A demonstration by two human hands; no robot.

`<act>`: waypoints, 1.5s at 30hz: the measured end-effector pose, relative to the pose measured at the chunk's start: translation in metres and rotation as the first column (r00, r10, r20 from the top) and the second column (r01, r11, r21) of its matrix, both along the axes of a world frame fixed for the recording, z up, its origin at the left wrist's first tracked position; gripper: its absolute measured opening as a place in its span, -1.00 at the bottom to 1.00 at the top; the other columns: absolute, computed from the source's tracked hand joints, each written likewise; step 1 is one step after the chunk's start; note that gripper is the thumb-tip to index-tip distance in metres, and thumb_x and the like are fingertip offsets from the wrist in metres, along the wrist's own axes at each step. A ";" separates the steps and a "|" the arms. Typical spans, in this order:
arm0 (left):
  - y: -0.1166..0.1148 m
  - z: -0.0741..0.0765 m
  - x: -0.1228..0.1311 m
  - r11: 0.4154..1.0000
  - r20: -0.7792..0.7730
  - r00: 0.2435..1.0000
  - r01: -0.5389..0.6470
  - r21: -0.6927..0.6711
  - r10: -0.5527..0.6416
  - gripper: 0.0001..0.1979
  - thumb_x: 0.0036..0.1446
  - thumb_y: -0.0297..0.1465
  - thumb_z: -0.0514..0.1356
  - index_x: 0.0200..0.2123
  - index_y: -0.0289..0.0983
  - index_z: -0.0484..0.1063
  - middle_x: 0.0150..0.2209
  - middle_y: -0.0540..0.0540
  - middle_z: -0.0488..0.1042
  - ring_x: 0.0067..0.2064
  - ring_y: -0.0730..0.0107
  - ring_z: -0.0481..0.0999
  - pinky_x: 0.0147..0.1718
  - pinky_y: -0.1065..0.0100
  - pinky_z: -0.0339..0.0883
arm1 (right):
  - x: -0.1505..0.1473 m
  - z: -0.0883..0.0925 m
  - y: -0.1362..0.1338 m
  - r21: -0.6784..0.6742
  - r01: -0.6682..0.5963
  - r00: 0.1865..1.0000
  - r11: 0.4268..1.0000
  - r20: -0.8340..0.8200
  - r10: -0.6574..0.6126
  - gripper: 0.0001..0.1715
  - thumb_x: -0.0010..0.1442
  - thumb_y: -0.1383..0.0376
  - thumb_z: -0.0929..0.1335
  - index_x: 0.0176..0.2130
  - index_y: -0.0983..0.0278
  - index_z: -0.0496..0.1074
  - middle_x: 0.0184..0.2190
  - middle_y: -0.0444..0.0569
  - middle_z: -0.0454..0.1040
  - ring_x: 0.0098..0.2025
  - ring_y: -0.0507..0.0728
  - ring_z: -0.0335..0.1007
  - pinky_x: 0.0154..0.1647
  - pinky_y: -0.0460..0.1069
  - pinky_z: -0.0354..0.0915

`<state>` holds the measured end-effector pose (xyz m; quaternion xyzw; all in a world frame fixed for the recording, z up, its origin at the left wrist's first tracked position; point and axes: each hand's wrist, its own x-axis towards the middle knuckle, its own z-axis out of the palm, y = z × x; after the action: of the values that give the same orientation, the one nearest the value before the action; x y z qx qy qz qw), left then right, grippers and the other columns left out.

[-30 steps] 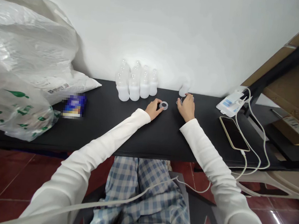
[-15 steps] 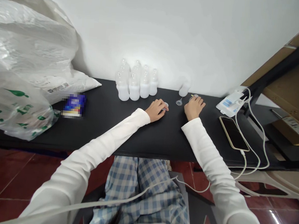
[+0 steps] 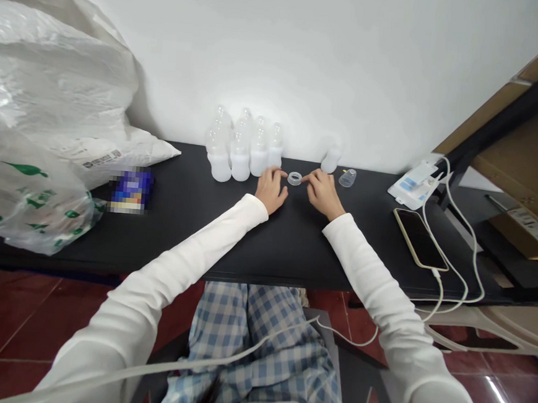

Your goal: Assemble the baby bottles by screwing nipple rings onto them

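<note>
A clear ring-shaped bottle collar [image 3: 294, 178] lies flat on the black table between my hands. My left hand [image 3: 271, 190] is just left of the collar, thumb and fingers apart, holding nothing. On the other side, my right hand [image 3: 324, 194] stretches its index finger towards the ring's right edge; whether it touches cannot be made out. Behind that hand a white baby bottle body [image 3: 330, 159] stands by the wall. A clear dome cap [image 3: 348, 178] rests to the right. The clear bottle nipple is out of sight, where my right hand covers the table.
Several white baby bottles [image 3: 240, 162] with clear caps stand at the wall, left of my hands. White plastic bags [image 3: 48, 103] and a blurred blue packet [image 3: 132, 189] are further left. On the right lie a power strip [image 3: 414, 183], a phone [image 3: 420, 239] and white cables [image 3: 472, 261].
My right hand has left the clear cap and moved left over the nipple's place. My left hand has shifted up and left, off the collar, which now shows between both hands.
</note>
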<state>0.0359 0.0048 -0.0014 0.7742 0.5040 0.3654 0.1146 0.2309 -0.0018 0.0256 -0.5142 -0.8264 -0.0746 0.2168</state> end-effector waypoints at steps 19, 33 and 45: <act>0.026 0.012 -0.091 0.747 0.484 0.620 -0.654 -0.115 0.617 -0.18 -0.08 -0.53 0.22 0.25 -0.17 -0.03 0.32 -0.32 0.13 0.39 -0.05 0.17 0.35 -0.13 0.04 | -0.007 -0.010 0.001 -0.054 -0.047 0.995 0.997 0.088 0.051 -0.62 0.39 0.35 0.13 -0.04 0.29 0.47 -0.05 0.16 0.48 -0.05 0.27 0.31 -0.01 0.14 0.13; 0.035 0.003 -0.095 0.698 0.457 0.540 -0.635 -0.330 0.707 -0.37 -0.03 -0.48 0.24 0.08 -0.12 0.04 0.21 -0.22 0.26 0.30 -0.05 0.28 0.27 -0.21 0.11 | -0.008 -0.007 0.000 -0.013 -0.048 0.998 0.999 0.048 0.049 -0.63 0.38 0.36 0.13 -0.07 0.27 0.46 -0.09 0.12 0.50 -0.06 0.25 0.33 -0.01 0.12 0.10; -0.016 0.019 -0.057 0.988 -0.040 0.998 -0.038 0.151 0.045 -0.41 0.05 -0.27 0.33 0.17 -0.15 0.37 0.15 -0.25 0.39 0.22 -0.15 0.29 0.23 -0.09 0.06 | -0.023 -0.010 -0.002 -0.004 -0.013 0.693 1.000 -0.721 0.006 -0.36 0.44 -0.10 -0.03 -0.12 0.20 0.37 -0.37 -0.06 0.43 -0.32 0.11 0.38 -0.16 0.04 0.28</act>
<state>-0.0213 -0.0111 0.0178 0.7776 0.4936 0.3877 0.0375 0.2080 -0.0036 0.0159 -0.4988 -0.6786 0.1376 0.5213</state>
